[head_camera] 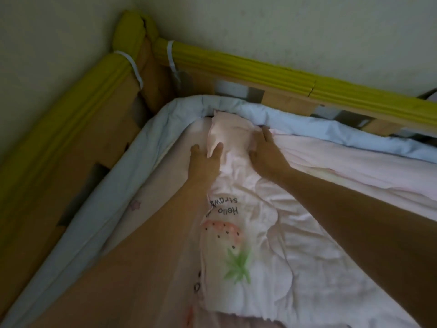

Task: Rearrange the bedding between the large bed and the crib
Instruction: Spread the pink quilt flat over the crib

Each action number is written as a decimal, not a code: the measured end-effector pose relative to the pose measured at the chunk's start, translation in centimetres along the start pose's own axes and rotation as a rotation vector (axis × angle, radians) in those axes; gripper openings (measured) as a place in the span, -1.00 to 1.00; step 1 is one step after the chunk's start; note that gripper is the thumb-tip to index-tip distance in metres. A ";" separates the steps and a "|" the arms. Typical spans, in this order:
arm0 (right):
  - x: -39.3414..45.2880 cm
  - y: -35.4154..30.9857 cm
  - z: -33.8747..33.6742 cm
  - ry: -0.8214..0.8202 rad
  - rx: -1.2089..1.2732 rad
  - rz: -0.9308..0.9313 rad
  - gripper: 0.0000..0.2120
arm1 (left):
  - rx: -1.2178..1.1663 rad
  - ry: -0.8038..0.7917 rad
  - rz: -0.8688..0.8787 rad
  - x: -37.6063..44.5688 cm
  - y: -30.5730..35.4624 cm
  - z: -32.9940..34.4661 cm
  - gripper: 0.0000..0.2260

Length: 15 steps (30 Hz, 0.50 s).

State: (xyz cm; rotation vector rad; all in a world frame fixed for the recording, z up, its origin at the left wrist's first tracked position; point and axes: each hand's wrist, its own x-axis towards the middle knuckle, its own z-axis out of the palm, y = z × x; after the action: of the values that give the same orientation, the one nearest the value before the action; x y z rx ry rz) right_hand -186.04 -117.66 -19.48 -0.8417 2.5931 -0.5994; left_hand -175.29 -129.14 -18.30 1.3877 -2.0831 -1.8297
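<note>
Our left hand (206,159) lies on the pink quilt (248,233), fingers straight and spread, pressing a bunched ridge of it from the left. Our right hand (264,152) flanks the same ridge from the right, thumb along the fold; its fingers reach toward the blue bumper (295,119), and we cannot tell whether they curl under the cloth or only press on it.

The ridge runs away from us, its long axis pointing into the far corner of the crib, where its tip meets the bumper. Both hands sit about level near that tip, the right a little closer to the back rail (354,91). We judge the coming move to be a push or tuck of the tip into the corner, along that axis.

The strawberry print (222,230) and lettering lie nearer to us on the same ridge. Our forearms cover the quilt's near edges, the large bed is out of view, and what lies under the quilt is hidden.
</note>
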 end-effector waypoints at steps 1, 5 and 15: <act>-2.2 -0.5 -0.4 -0.035 0.033 0.000 -0.47 | -0.031 -0.020 -0.071 -2.3 -0.9 -1.0 -0.41; -11.1 -1.5 -1.1 0.012 0.137 -0.048 -0.54 | 0.101 -0.199 -0.197 -12.3 -4.8 -4.0 -0.48; -33.9 -1.1 2.2 -0.051 -0.020 -0.440 -0.63 | 0.392 -0.008 -0.288 -29.5 -15.9 -4.3 -0.64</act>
State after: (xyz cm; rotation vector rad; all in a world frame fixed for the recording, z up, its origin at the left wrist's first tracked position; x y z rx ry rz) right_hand -158.66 -98.20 -14.22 -1.4312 2.3786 -0.6560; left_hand -146.11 -112.50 -15.11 1.8565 -2.4539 -1.5611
